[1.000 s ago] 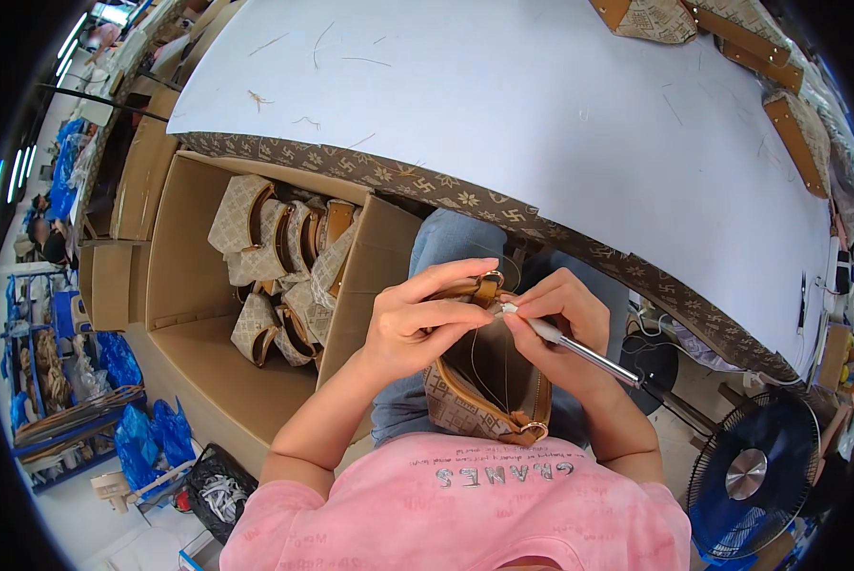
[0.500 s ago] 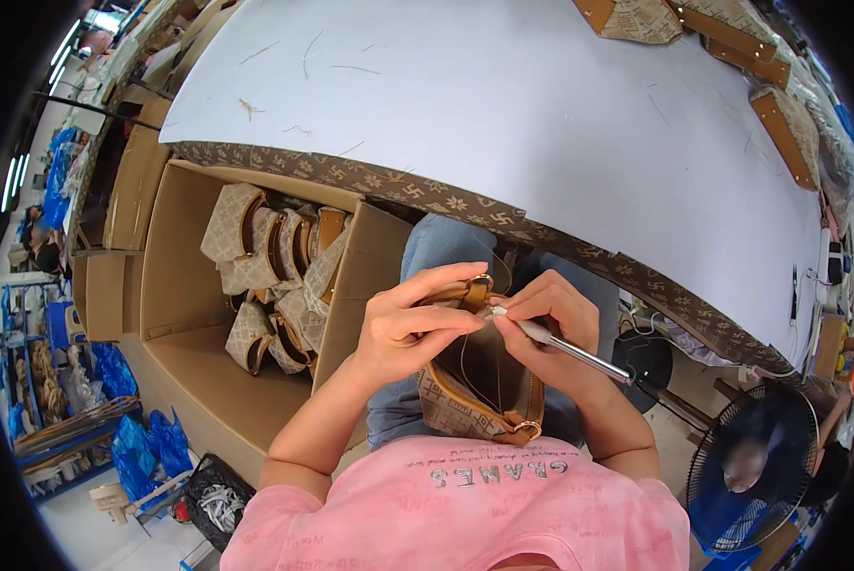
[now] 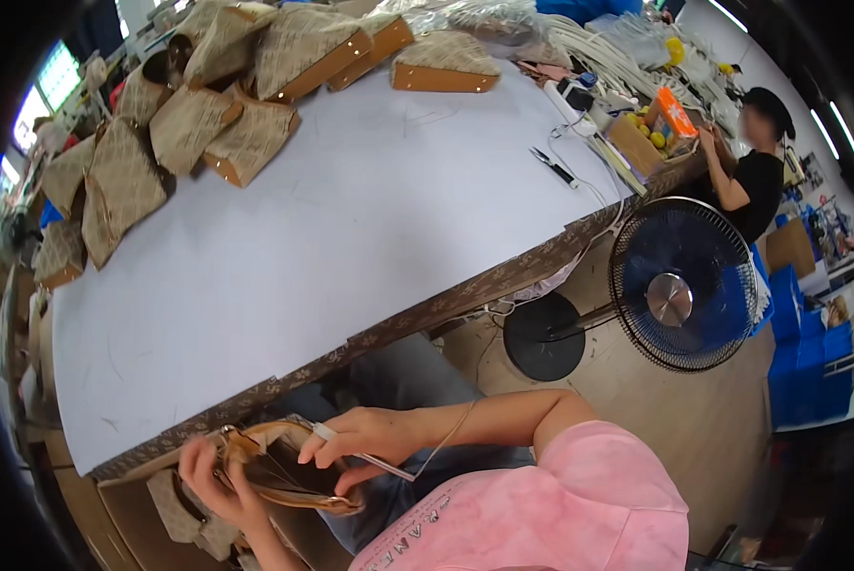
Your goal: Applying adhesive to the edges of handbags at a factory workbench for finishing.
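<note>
A small beige patterned handbag [image 3: 289, 497] with tan trim lies open on my lap, its mouth toward me. At its left end is a tan tab [image 3: 243, 443] with a metal ring. My left hand [image 3: 219, 483] is around that end, thumb against the bag, fingers slightly blurred. My right hand [image 3: 375, 436] is over the bag's opening, holding a slim silver pen-like tool [image 3: 386, 466] with a white end. Its thumb reaches down to the bag's right rim. A thin pale thread [image 3: 443, 440] runs by my right forearm; thin strands also cross the bag's mouth.
A white-topped table [image 3: 351, 219] stands in front, with several similar bags [image 3: 189, 124] piled far left. On its right lies a black-handled tool [image 3: 556, 167]. A floor fan [image 3: 670, 300] stands right, a co-worker [image 3: 751, 181] beyond. More bags [image 3: 184, 514] sit in a cardboard box lower left.
The view has swung to the right, bringing the fan and co-worker into sight. My right hand has moved away from the tab and my left hand, the silver tool still in it.
</note>
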`<state>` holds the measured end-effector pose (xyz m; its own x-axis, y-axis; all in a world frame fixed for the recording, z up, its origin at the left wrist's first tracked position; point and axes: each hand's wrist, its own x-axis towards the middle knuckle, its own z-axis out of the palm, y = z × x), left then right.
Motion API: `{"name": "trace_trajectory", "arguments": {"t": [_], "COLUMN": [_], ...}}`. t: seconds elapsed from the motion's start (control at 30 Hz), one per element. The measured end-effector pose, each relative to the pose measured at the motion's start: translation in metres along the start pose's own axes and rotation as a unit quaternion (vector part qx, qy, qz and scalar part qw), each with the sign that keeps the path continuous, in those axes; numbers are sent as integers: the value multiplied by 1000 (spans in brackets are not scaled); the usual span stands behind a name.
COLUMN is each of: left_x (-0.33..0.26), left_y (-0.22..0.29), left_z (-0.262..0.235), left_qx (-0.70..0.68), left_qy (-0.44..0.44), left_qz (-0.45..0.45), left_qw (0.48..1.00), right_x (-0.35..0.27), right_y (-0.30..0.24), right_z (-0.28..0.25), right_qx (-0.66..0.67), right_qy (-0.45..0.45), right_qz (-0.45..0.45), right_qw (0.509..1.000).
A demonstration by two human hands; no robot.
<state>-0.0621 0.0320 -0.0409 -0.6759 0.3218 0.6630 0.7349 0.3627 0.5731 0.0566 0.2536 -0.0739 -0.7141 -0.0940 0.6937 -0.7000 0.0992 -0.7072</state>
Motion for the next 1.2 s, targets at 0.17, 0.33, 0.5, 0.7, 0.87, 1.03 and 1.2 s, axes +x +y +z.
{"name": "trace_trajectory", "arguments": {"t": [0.17, 0.33, 0.5, 0.7, 0.87, 1.03, 1.2], "left_x": [-39, -49, -37, -57, -59, -52, -47], "left_y": [63, 56, 30, 25, 26, 33, 34], "left_z": [-42, -40, -38, -15, -20, -25, -28], "left_qx": [-17, 76, 178, 144, 125, 128, 147], "left_qy": [-273, -308, -258, -185, -177, -212, -226], "left_qz": [81, -77, -62, 69, 61, 13, 3], "left_qw": [958, 945, 948, 970, 974, 969, 963], "right_x": [-8, -8, -3, -3, 1, 4, 10], "right_y": [-2, 5, 9, 15, 15, 14, 9], "right_z": [6, 20, 25, 38, 42, 43, 42], "right_qx": [-11, -35, -57, -80, -74, -77, -70], "right_qy": [12, 20, 14, 88, 90, 88, 84], "right_qz": [30, -25, -60, -47, -54, -79, -91], "right_qw": [999, 999, 996, 992, 992, 990, 990]}}
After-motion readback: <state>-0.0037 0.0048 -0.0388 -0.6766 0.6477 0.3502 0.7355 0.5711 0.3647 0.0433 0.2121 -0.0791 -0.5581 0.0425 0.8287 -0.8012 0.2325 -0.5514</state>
